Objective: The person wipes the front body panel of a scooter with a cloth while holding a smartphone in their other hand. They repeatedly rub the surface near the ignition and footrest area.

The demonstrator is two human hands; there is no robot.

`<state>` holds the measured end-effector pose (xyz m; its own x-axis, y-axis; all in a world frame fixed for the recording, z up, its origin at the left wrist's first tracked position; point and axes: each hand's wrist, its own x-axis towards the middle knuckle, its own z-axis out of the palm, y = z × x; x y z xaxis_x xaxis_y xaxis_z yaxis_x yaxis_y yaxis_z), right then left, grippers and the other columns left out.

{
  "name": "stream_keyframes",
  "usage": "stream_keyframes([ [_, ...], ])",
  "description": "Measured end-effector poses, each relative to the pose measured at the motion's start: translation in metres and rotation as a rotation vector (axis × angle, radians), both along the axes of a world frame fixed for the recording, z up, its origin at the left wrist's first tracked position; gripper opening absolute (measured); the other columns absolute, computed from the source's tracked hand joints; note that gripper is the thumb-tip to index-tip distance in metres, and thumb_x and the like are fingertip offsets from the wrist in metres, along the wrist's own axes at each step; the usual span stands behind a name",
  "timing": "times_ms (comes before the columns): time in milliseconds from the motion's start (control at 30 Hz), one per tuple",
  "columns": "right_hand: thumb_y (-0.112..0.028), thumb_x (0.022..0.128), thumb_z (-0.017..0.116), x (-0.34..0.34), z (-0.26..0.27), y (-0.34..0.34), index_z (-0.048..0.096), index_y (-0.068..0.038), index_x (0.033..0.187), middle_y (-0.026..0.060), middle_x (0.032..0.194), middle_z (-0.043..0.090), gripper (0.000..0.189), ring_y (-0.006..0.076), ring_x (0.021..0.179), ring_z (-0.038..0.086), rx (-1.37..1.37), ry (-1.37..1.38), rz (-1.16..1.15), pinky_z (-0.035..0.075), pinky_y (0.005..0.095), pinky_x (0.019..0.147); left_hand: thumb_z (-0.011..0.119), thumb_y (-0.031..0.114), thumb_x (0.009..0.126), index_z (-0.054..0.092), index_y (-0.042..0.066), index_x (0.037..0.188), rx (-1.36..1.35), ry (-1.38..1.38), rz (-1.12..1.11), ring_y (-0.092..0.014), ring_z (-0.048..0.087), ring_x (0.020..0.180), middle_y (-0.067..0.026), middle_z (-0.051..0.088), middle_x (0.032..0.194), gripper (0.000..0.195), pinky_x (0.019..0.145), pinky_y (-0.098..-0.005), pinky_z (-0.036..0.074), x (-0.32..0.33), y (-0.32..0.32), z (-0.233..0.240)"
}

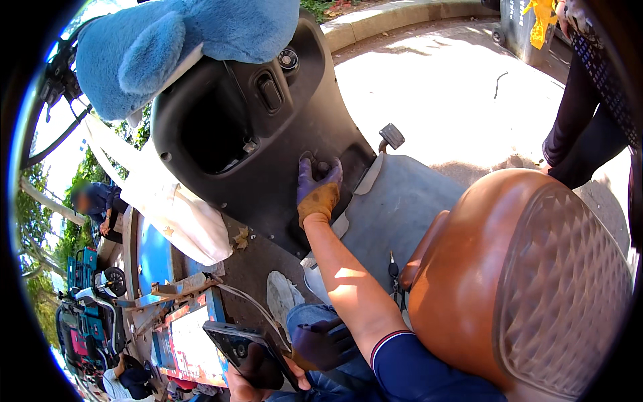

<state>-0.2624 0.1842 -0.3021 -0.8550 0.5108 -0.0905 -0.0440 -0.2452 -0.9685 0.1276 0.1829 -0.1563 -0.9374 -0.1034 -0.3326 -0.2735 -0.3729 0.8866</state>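
Note:
My right hand, in a purple and yellow work glove, reaches to the black inner front panel of a scooter. Its fingertips lie around a small dark round fitting; whether they grip it is unclear. My left hand, gloved alike, is low in the picture over the knee of blue jeans, fingers slightly apart, with nothing seen in it. Beside it, another person's bare hand holds a black smartphone. A key with a fob lies by the brown seat, above the grey footboard mat.
A blue plush cover hangs over the handlebar area. A pedal sticks out beside the panel. A white cloth bag and a blue metal frame stand at left. A person stands at right near a grey bin; others sit at left.

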Motion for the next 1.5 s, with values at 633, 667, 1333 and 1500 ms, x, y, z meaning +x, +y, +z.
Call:
stream_keyframes([
  [633, -0.011, 0.087, 0.072, 0.041, -0.052, 0.005, 0.041, 0.001, 0.150, 0.0220, 0.144, 0.055, 0.071, 0.0382, 0.135, 0.051, 0.199, 0.231, 0.076, 0.039, 0.0449, 0.117, 0.084, 0.074, 0.068, 0.062, -0.012, 0.119, 0.021, -0.003, 0.029, -0.035, 0.072, 0.086, -0.0236, 0.070, 0.103, 0.102, 0.076, -0.0418, 0.060, 0.003, -0.006, -0.004],
  [667, -0.011, 0.087, 0.072, 0.042, -0.054, 0.007, 0.041, 0.002, 0.150, 0.0221, 0.145, 0.055, 0.071, 0.0384, 0.136, 0.051, 0.180, 0.226, 0.088, 0.039, 0.0451, 0.117, 0.084, 0.074, 0.068, 0.062, -0.012, 0.119, 0.025, -0.002, 0.024, -0.035, 0.072, 0.086, -0.0237, 0.070, 0.103, 0.102, 0.076, -0.0419, 0.060, 0.004, -0.006, -0.005],
  [1333, -0.010, 0.072, 0.074, 0.002, -0.019, 0.085, 0.071, -0.012, 0.086, 0.0102, 0.108, 0.068, 0.015, 0.0357, 0.104, 0.062, 0.877, 0.257, 0.096, 0.051, 0.0467, 0.090, 0.085, 0.076, 0.064, 0.063, -0.014, 0.115, 0.005, -0.017, 0.078, -0.033, 0.073, 0.080, -0.0238, 0.071, 0.092, 0.106, 0.070, -0.0389, 0.061, 0.014, -0.012, 0.003],
  [1500, -0.011, 0.075, 0.074, 0.054, -0.016, 0.103, 0.072, -0.009, 0.082, 0.0120, 0.104, 0.071, 0.007, 0.0365, 0.104, 0.064, 0.851, 0.173, 0.196, 0.052, 0.0455, 0.090, 0.084, 0.076, 0.065, 0.063, -0.014, 0.115, -0.019, -0.024, 0.122, -0.032, 0.073, 0.080, -0.0233, 0.072, 0.092, 0.105, 0.070, -0.0369, 0.061, 0.022, -0.012, 0.005],
])
